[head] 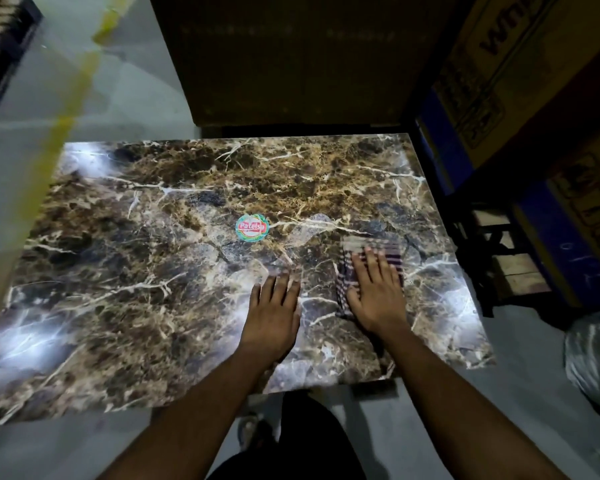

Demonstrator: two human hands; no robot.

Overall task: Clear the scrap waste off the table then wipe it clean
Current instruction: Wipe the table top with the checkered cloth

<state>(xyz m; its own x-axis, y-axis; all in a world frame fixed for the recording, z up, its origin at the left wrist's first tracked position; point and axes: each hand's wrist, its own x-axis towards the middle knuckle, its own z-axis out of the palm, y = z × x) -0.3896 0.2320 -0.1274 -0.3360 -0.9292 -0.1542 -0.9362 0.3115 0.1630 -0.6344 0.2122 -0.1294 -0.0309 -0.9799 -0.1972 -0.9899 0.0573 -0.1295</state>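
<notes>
A brown marble-patterned table (146,271) fills the middle of the head view. My right hand (374,289) lies flat with straight fingers on a striped purple-and-white cloth (388,252), pressing it onto the tabletop near the right front. My left hand (274,313) rests flat on the bare tabletop just left of the cloth, fingers straight. A round red and green sticker (252,227) sits near the table's centre. I see no scrap on the surface.
Cardboard boxes (520,74) are stacked along the right side, with a dark wooden stool (499,258) beside the table's right edge. A shiny plastic bag (593,355) lies on the floor at right. A blurred yellow-green strip (73,88) crosses the upper left. Grey floor surrounds the table.
</notes>
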